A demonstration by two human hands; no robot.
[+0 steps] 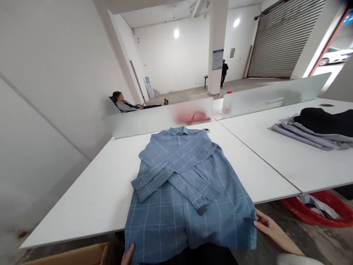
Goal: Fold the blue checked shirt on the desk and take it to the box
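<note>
Left hand [128,254] at edge of shirt [164,213]

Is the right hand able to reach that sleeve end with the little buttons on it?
Probably yes. The right hand holds the blue shirt near its lower edge and would likely have to let go, but the buttoned cuff lies on top with nothing covering it.
</note>
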